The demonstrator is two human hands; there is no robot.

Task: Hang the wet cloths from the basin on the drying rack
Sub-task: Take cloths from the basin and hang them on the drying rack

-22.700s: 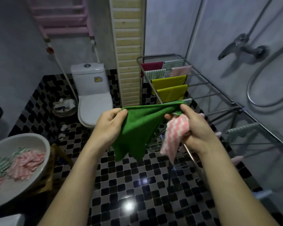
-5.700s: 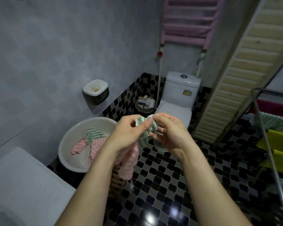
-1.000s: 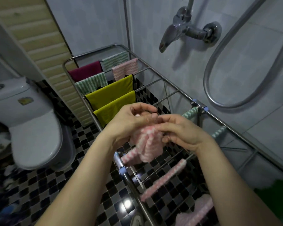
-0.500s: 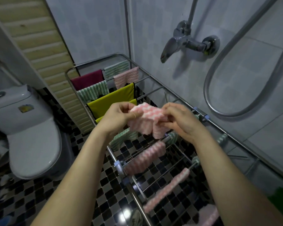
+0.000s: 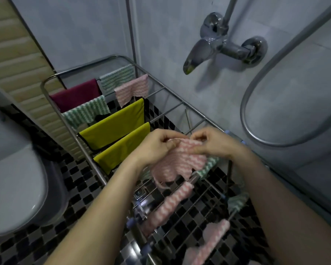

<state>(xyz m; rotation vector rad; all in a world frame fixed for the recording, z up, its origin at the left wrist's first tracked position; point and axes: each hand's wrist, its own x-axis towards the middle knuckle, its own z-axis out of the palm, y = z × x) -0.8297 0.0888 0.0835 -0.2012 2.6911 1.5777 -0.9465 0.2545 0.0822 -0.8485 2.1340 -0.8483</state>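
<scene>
The pink cloth [image 5: 180, 163] hangs spread above the rack [image 5: 182, 102], mid-rack. The left hand [image 5: 157, 147] and right hand [image 5: 215, 143] each pinch its top edge with curled fingers. Yellow cloths [image 5: 113, 127] hang on the bars just beyond.

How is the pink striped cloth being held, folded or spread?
Spread out. The left hand and right hand pinch the pink striped cloth by its top edge; it hangs open between them.
</scene>
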